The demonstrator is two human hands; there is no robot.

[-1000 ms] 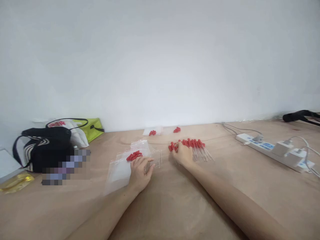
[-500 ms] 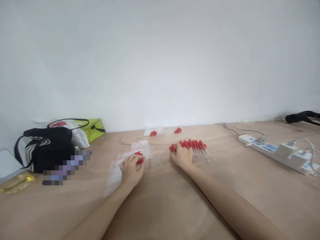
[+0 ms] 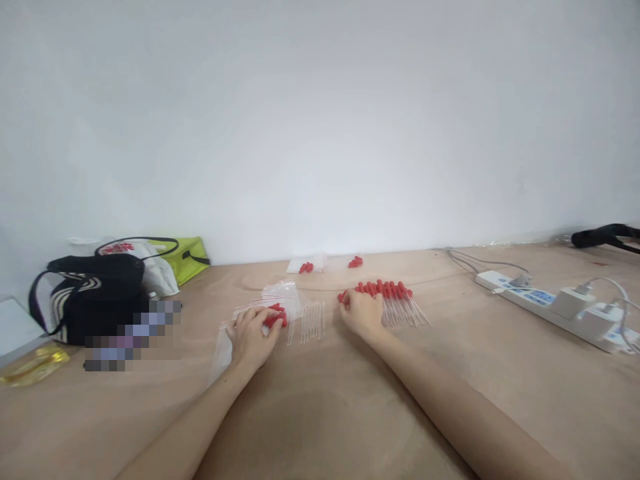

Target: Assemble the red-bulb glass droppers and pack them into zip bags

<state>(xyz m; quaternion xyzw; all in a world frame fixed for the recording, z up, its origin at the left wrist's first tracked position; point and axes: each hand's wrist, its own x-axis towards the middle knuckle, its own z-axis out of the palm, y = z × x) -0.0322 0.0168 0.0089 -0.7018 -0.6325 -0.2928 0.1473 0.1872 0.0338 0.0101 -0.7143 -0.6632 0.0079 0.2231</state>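
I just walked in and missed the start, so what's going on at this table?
A person is working with two bare hands at a wooden table. The left hand is at a small pile of red pieces by some clear plastic bags. The right hand is at the left end of a row of red-topped thin sticks. Between the hands lie thin sticks without red tops. Whether either hand grips anything is unclear.

From where I stood, no text could be read. The white bag (image 3: 163,277) carried red characters (image 3: 116,248), too blurred to decipher. The power strip (image 3: 570,321) bore blue markings (image 3: 542,295), too small to resolve. The black bag (image 3: 113,317) showed curved pale stripes (image 3: 75,287); these identified no brand.
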